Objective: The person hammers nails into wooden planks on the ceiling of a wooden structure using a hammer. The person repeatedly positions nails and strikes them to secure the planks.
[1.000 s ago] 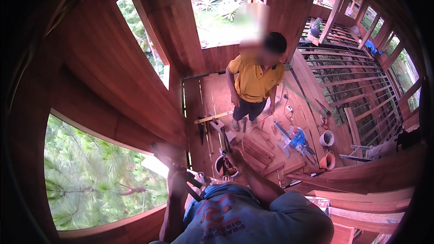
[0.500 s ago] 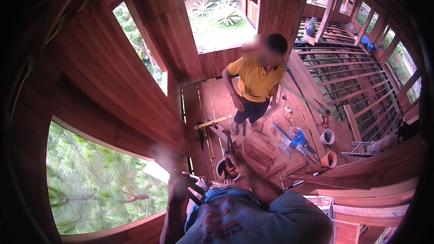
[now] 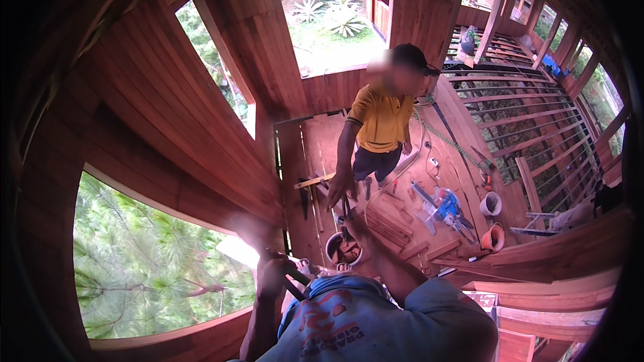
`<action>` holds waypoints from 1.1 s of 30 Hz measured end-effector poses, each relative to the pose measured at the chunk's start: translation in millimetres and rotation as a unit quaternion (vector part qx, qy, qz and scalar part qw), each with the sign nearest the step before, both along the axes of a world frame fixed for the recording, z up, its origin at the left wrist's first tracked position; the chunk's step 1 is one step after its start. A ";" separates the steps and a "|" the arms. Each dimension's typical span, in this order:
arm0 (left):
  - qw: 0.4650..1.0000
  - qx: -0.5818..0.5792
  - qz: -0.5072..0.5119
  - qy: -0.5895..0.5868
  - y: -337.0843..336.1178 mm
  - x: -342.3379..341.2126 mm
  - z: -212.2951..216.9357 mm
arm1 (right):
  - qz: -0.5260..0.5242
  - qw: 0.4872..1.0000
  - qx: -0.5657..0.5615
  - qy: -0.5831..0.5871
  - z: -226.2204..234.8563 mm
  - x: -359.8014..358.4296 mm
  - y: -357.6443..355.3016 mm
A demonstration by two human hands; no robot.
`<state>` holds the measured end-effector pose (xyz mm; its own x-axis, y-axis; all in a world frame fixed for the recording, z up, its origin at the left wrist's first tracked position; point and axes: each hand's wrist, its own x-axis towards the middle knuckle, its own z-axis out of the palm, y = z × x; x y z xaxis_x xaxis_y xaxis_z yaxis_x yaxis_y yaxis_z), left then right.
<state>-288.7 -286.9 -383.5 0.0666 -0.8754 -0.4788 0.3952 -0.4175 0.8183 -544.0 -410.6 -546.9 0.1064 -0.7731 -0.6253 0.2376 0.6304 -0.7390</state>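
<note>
My right hand [image 3: 357,226] is closed around a slim dark tool [image 3: 345,208], held up above the floor; its exact kind is not clear. A co-worker's hand [image 3: 341,186] reaches down to the upper end of that tool, and I cannot tell whether it grips it. Below my right hand stands a white bucket [image 3: 329,252] with reddish wood offcuts inside. At the left, my left hand [image 3: 273,273] is wrapped round a dark bar [image 3: 295,287] that slants down in front of my shirt. A blurred patch hides what lies above this hand.
The co-worker in a yellow shirt [image 3: 384,121] stands ahead. A blue power saw [image 3: 444,208], planks [image 3: 389,222], a yellow level [image 3: 314,181], a green hose [image 3: 448,142] and two pots [image 3: 493,236] lie rightward and ahead. Open floor joists [image 3: 530,117] span the far right; a large window opening [image 3: 154,261] is left.
The co-worker has leaned in and stretched an arm down from their side to the tool in my right hand. My left hand still holds the dark bar.
</note>
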 end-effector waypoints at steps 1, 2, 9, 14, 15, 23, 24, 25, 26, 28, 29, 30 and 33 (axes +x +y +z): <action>1.000 0.019 -0.005 0.001 -1.7 2.3 -3.3 | -0.011 1.000 -0.008 -0.005 -4.4 -5.9 -6.2; 1.000 0.012 -0.013 0.000 -1.6 14.9 -22.2 | 0.008 0.999 0.026 -0.017 -5.2 -4.5 -18.2; 0.999 -0.021 -0.039 -0.002 -2.2 47.1 -75.8 | -0.020 0.997 0.072 0.002 -63.6 -13.9 -23.8; 0.999 -0.029 0.004 -0.034 -4.1 29.6 -44.6 | 0.004 0.983 -0.036 0.180 -67.6 -25.8 -6.9; 0.999 -0.034 0.012 -0.025 -7.9 32.0 -60.2 | 0.010 0.978 -0.049 0.204 -79.4 -28.2 -0.3; 0.999 0.025 0.010 0.023 -17.9 23.9 -38.4 | 0.324 0.934 -0.014 -0.151 38.2 73.0 68.7; 0.995 0.018 0.092 -0.041 -22.4 -11.1 -6.4 | 0.372 0.907 -0.079 -0.181 62.5 76.5 72.9; 0.996 0.007 0.080 -0.042 -25.8 -18.2 10.0 | 0.417 0.873 -0.144 -0.207 76.0 79.1 75.1; 0.997 -0.004 0.068 -0.044 -28.3 -22.4 21.7 | 0.410 0.875 -0.131 -0.222 75.0 82.6 75.5; 0.992 -0.029 0.115 -0.031 -33.1 -28.6 18.4 | 0.402 0.874 -0.107 -0.251 75.5 88.7 74.1; 0.994 -0.033 0.097 -0.040 -34.5 -27.0 16.4 | 0.397 0.873 -0.095 -0.266 75.6 89.4 73.9; 0.995 -0.038 0.081 -0.047 -36.3 -22.0 14.4 | 0.387 0.867 -0.097 -0.299 83.0 86.5 74.3; 0.997 -0.042 0.072 -0.005 -44.7 -6.5 -5.5 | 0.393 0.836 -0.076 -0.374 95.9 83.4 68.4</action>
<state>-295.2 -331.7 -389.1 0.1989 -0.8934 -0.4029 0.4369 -0.2872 0.8524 -460.6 -342.3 -451.0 0.9371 -0.3445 -0.0560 0.2259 0.7209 -0.6551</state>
